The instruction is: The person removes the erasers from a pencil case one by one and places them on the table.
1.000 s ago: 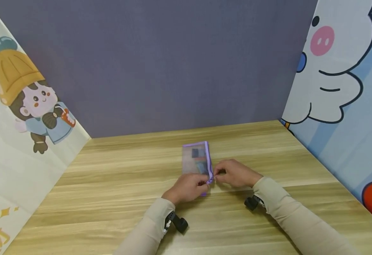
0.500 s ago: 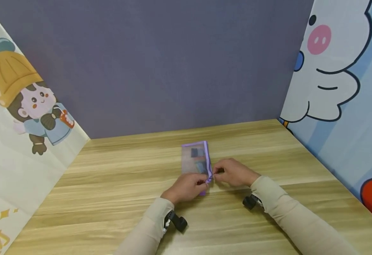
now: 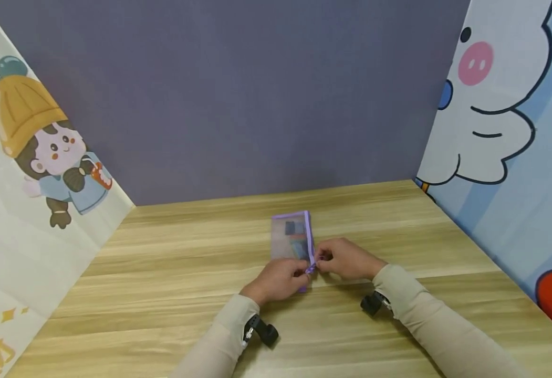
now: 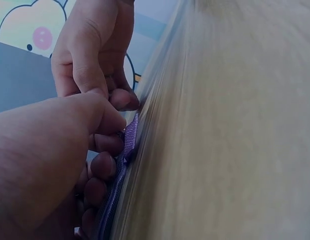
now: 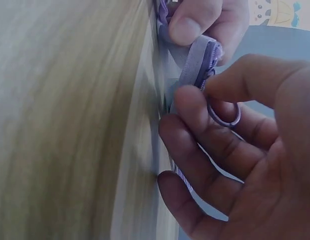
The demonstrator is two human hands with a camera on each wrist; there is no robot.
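A see-through zip pouch [image 3: 282,239] with purple edging lies on the table, dark and coloured items showing faintly inside. My left hand [image 3: 278,278] pinches its zipped edge near the close corner, covering part of the pouch. Just right of it, my right hand [image 3: 349,257] pinches the zip pull with thumb and forefinger. In the right wrist view the pull's metal ring [image 5: 229,122] sticks out beneath the thumb, and the purple zip tape [image 5: 197,62] stands bent up between both hands. The left wrist view shows the zip edge [image 4: 112,200] running along the left fingertips.
The wood-grain table [image 3: 162,283] spreads around the pouch. A dark grey panel [image 3: 238,100] rises behind it, with cartoon-printed panels at left [image 3: 16,220] and right [image 3: 531,220]. Black wrist cameras hang under both sleeves.
My right fingertips have come slightly closer to the left hand at the pouch's edge. The left hand and pouch stay put; the head view shifts slightly.
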